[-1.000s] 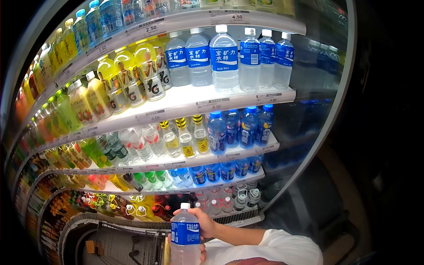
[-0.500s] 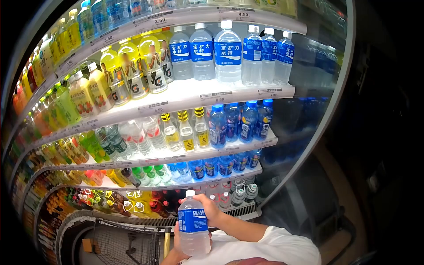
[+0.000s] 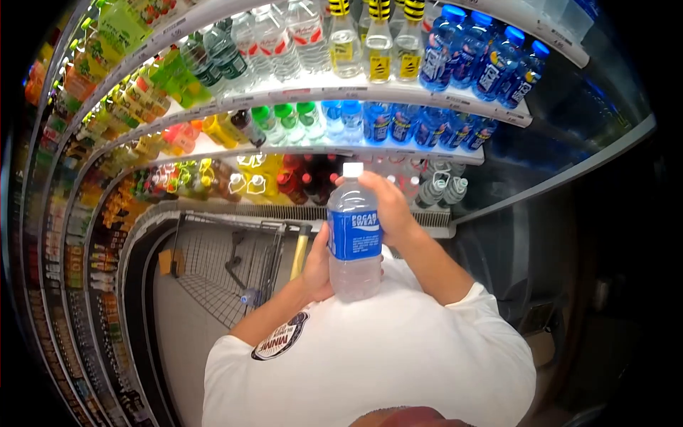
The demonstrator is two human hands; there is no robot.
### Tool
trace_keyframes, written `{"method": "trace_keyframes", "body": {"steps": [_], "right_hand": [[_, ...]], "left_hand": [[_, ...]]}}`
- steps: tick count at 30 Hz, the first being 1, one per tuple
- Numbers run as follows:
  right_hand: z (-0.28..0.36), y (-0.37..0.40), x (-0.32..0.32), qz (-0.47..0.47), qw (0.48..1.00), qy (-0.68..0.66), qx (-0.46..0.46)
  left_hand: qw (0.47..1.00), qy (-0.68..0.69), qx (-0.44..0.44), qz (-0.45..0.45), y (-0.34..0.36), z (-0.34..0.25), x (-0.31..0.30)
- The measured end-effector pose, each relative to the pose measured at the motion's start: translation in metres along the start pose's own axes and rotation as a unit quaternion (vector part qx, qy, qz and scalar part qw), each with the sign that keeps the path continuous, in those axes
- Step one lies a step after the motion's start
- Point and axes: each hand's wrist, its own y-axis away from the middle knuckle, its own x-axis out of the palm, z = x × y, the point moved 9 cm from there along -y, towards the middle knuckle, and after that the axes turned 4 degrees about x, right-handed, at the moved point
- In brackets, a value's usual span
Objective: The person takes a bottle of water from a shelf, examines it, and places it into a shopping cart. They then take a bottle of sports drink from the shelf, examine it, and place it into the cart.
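A clear plastic drink bottle (image 3: 355,277) with a white cap and a blue "Pocari Sweat" label stands upright in front of my white shirt. My left hand (image 3: 317,265) is wrapped round its lower side, with the fingers partly hidden behind it. Up near the bottle's neck and shoulder, my right hand (image 3: 390,205) grips from the right side and back. The cap is on, and pale liquid shows below the label.
Lit shelves (image 3: 334,93) curve around the front and left, packed with bottles. Blue-capped bottles (image 3: 501,60) stand at the upper right. A wire shopping cart (image 3: 272,250) with a yellow handle (image 3: 299,252) is at my left, near a small brown box (image 3: 170,262).
The view has tilted down, so the upper shelves have mostly left the frame and more of the cart and my shirt shows. Both hands still hold the bottle.
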Motion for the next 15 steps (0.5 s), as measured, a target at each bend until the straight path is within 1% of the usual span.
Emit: {"method": "trace_keyframes", "body": {"steps": [2,6,10,15], "right_hand": [[-0.005,-0.001,0.007,0.012,1.000,0.002,0.002],[-0.010,-0.005,0.021,0.018,0.999,0.037,0.017],[-0.017,-0.011,0.033,0.026,0.997,0.068,0.030],[-0.030,-0.022,0.051,0.048,0.993,0.096,0.051]], "left_hand": [[0.999,0.023,0.024,-0.031,0.004,-0.005,-0.003],[0.998,0.027,0.052,-0.014,0.010,-0.010,-0.010],[0.996,0.024,0.082,-0.033,0.016,-0.016,-0.019],[0.990,0.056,0.118,-0.062,0.026,-0.019,-0.036]]}}
